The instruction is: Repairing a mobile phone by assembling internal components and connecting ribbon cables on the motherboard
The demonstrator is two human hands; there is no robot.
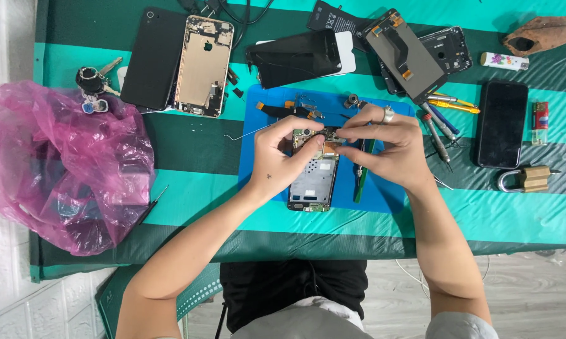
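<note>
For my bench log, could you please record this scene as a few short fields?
Surface: blue work mat on a green striped cloth
Left hand: grips the opened phone at its upper left edge
Right hand: fingertips at the phone's top edge, ring on one finger
Left of mat: pink plastic bag, keys
Right of mat: screwdrivers, black phone, padlock
Top: loose screens and phone housings

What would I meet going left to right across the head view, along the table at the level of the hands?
Pink plastic bag → left hand → opened phone frame on the blue mat → right hand → screwdrivers → black phone → brass padlock.
</note>
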